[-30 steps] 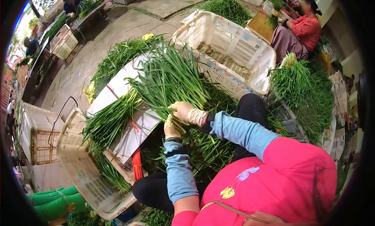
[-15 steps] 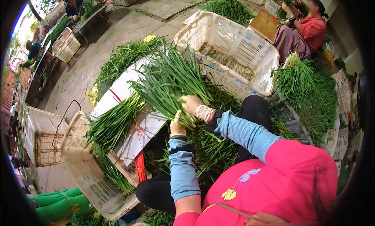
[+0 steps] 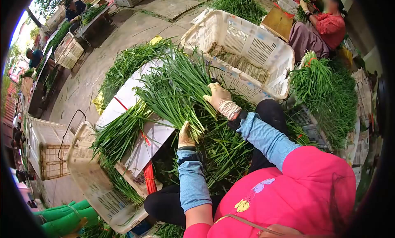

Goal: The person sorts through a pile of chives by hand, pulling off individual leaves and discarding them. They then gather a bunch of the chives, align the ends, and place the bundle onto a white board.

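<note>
A loose bunch of garlic chives leans across the white board, pale stem ends toward me. My gloved left hand is closed around the bunch near its stem ends. At the bunch's right side, my gloved right hand has thumb and fingers closed on some stalks; its fingertips are partly hidden among the leaves. A second bunch of chives rests on the board to the left. Below my hands, a heap of loose chives lies between my knees.
A white plastic crate stands ahead; another crate is tilted at left. Red ties hang by the board. Banded chives are piled at right. A person in red sits beyond, with others working at far left.
My right hand has moved up and right, away from the left hand, along the right side of the chives. The stem ends now show between my hands. My left hand stays nearly in place.
</note>
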Tool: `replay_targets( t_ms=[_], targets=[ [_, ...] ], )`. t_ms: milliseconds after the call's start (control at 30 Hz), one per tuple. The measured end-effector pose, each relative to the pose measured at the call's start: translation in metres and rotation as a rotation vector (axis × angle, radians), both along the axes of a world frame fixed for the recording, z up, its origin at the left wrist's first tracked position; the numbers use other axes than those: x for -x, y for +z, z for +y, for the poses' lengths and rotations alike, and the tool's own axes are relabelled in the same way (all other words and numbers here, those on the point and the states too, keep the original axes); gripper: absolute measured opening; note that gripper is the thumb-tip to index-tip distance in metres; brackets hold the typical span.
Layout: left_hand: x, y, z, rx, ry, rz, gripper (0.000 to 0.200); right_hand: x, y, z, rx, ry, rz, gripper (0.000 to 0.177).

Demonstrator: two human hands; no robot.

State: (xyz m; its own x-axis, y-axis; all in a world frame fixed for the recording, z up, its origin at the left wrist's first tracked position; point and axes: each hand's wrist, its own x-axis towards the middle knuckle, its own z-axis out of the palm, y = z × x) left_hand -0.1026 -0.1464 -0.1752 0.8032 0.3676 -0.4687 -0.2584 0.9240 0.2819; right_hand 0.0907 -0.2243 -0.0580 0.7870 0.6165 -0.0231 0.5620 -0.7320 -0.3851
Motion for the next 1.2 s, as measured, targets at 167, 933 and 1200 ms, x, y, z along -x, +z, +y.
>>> replay_targets(
  t_ms=[167,933,1200],
  targets=[
    [0.001,0.005,-0.003,0.004,0.049,0.065,0.018,0.003,-0.014,0.003,0.162,0.091,-0.068,0.052],
    [-0.013,-0.017,-0.007,-0.146,0.182,0.205,0.016,0.041,0.004,-0.019,-0.209,0.389,0.124,0.023],
    [-0.014,-0.005,-0.007,-0.087,0.152,0.241,0.017,0.008,0.015,-0.005,-0.472,0.228,0.186,0.028]
  ],
)
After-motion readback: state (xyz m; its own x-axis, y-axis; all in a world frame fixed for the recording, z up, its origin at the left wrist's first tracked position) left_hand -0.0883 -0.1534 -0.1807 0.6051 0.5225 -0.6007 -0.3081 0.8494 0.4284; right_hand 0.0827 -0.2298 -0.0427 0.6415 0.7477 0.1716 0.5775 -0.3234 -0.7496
